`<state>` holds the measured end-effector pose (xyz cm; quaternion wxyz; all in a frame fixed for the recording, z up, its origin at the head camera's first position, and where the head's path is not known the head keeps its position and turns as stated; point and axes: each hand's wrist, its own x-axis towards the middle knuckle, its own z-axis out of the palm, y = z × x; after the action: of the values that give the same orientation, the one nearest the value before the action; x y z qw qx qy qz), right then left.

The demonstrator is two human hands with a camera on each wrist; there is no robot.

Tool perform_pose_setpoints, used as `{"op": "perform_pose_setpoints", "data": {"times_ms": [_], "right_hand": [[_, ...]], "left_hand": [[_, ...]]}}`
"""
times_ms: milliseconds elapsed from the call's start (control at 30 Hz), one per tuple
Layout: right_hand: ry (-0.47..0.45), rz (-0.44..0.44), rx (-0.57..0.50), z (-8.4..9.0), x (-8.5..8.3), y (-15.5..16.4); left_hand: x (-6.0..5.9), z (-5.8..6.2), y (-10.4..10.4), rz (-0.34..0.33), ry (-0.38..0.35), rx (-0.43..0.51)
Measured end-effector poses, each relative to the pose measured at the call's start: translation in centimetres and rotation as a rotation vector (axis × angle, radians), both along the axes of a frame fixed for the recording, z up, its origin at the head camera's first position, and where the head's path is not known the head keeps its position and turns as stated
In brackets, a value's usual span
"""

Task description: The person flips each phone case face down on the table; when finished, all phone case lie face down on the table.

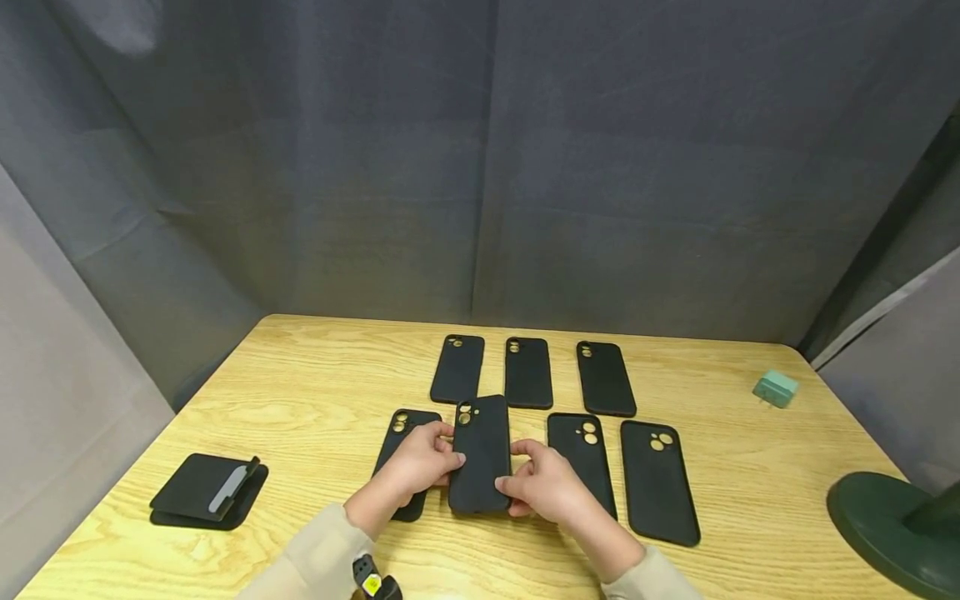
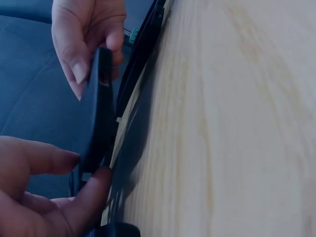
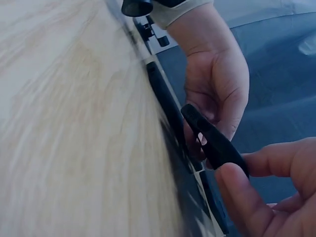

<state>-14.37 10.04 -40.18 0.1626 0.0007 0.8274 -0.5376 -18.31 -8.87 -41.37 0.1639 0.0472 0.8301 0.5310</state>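
Both hands hold one black phone case (image 1: 482,467) above the wooden table, its back with the camera cutouts facing up. My left hand (image 1: 422,458) pinches the left edge between thumb and fingers. At the lower right edge, my right hand (image 1: 547,485) grips it the same way. Seen from the left wrist, the case (image 2: 96,118) is edge-on and tilted, with a cutout in its side. Partly under the left hand lies another black phone case (image 1: 401,437). A case with its inside up (image 1: 581,454) lies just beyond the right hand, which covers part of it.
Three black cases lie in a back row, one of them in the middle (image 1: 528,375). Another case (image 1: 660,483) lies at the right. A black folded wallet-like stand (image 1: 202,490) sits at left, a green charger plug (image 1: 776,389) and dark green round base (image 1: 877,525) at right.
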Motion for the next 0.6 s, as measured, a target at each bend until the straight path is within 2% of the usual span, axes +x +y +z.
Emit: {"op": "perform_pose_setpoints", "data": {"times_ms": [200,433,600], "right_hand": [[0.013,0.024,0.098,-0.8,-0.1,-0.2],[0.029,0.05,0.196,-1.2,-0.3,-0.3],[0.053,0.049,0.237,-1.3,-0.4,-0.4]], "left_hand": [[0.3,0.1,0.2,-0.04,0.07,-0.141],[0.1,0.4,0.8,-0.085,0.182,-0.366],[0.0,0.5,1.2,-0.1,0.201,-0.449]]}}
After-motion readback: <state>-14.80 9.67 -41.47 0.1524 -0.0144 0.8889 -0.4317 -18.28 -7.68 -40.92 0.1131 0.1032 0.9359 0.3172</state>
